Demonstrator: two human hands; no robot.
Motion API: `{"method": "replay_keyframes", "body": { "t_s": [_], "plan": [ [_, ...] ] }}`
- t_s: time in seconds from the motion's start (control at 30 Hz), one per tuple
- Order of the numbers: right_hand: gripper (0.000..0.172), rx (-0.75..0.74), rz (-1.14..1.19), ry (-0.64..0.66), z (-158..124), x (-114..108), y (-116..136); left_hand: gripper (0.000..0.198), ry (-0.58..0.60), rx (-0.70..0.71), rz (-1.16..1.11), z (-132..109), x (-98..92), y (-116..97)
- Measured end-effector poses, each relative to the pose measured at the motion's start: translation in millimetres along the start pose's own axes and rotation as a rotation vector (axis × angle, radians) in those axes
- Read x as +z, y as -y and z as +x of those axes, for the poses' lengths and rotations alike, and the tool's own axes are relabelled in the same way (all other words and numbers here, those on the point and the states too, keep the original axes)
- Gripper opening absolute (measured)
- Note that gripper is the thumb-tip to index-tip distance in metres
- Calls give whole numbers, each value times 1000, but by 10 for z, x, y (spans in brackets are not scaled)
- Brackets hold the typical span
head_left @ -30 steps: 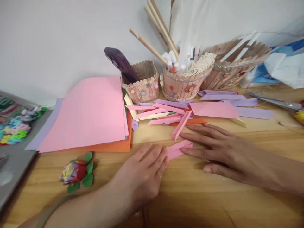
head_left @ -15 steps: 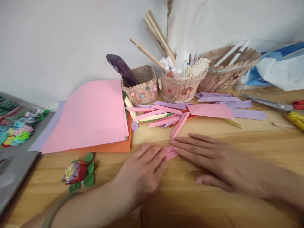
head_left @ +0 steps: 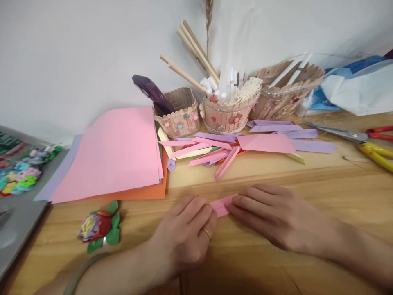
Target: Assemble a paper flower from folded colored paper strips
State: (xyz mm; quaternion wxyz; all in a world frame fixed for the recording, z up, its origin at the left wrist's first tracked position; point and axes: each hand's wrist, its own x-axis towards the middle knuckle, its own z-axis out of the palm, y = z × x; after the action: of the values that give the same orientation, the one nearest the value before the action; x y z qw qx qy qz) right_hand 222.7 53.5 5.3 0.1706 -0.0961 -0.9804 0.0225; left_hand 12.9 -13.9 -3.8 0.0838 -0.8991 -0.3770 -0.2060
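Note:
A folded pink paper strip point(head_left: 221, 204) lies on the wooden table point(head_left: 276, 270), and both my hands press down on it. My left hand point(head_left: 187, 231), a ring on one finger, covers the strip's left end with its fingers together. My right hand point(head_left: 270, 215) lies flat over the right end, fingers pointing left. Only the short middle piece of the strip shows between my fingertips. Just behind lies a pile of folded pink, purple and yellow strips point(head_left: 211, 151).
A stack of pink, purple and orange sheets point(head_left: 116, 151) lies at left, a paper flower point(head_left: 98, 226) in front of it. Popsicle-stick baskets point(head_left: 178, 116) with sticks and pens stand at the wall. Scissors point(head_left: 353, 133) and yellow pliers point(head_left: 376, 153) lie at right; a grey tray point(head_left: 18, 205) is far left.
My right hand has slid left over the pink strip, covering more of it. Both hands and the strip sit slightly nearer to me than before.

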Motion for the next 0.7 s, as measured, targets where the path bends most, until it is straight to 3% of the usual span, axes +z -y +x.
{"method": "replay_keyframes", "body": {
  "t_s": [0.13, 0.27, 0.47, 0.7],
  "plan": [
    [35, 31, 16, 9, -28, 40, -14, 14, 5, -102, -16, 44, -5, 1],
    [27, 184, 157, 85, -23, 85, -33, 15, 16, -219, -157, 85, -25, 34],
    [21, 353, 243, 86, 22, 144, -29, 17, 113, -431, -386, 101, -39, 69],
    [15, 402, 222, 54, 80, 169, -17, 7, 284, -675, -374, 124, -52, 62]
  ]
}}
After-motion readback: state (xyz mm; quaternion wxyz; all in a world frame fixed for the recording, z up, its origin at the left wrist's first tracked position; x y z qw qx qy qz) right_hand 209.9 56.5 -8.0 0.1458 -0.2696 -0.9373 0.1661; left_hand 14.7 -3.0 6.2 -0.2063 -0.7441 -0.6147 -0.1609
